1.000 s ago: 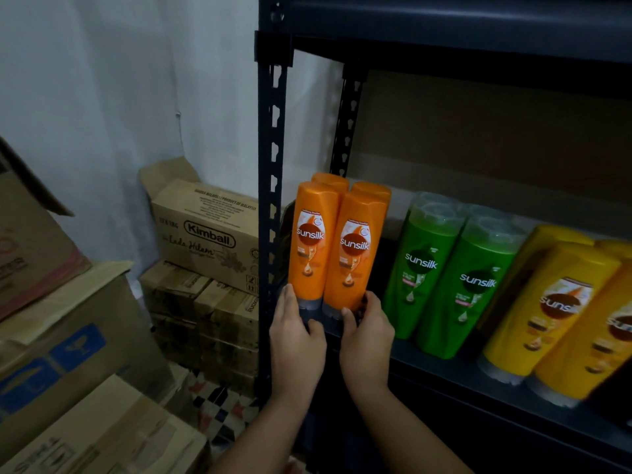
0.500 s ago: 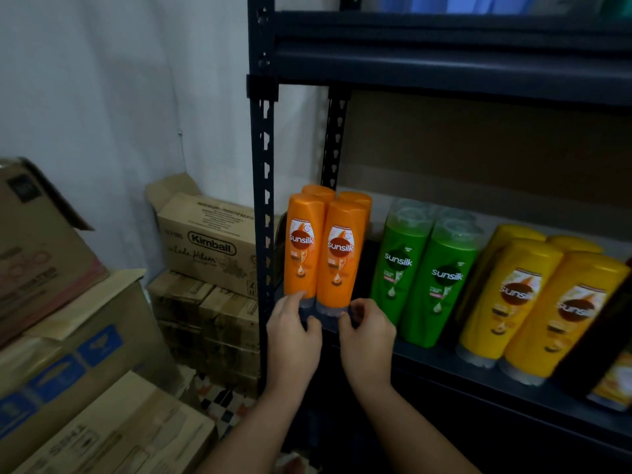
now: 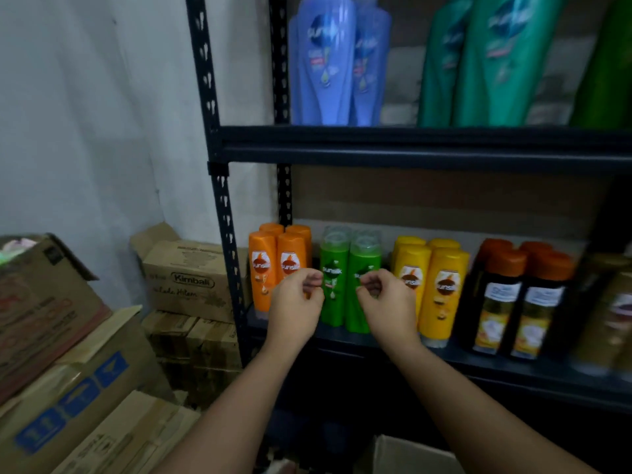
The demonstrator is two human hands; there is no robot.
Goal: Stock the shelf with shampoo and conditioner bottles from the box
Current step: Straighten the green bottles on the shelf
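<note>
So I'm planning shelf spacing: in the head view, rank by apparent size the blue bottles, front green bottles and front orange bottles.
1. blue bottles, though cropped
2. Front green bottles and front orange bottles: too alike to rank

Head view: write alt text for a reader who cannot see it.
Two bare hands, left and right, hover loosely curled and empty before a dark shelf where orange bottles, green bottles, yellow bottles and dark bottles stand in rows. Blue bottles stand on the tier above; cardboard boxes are stacked at left.

Glossy plastic bottles [image 3: 444, 295], seemingly metal shelf [image 3: 410, 152]
</note>
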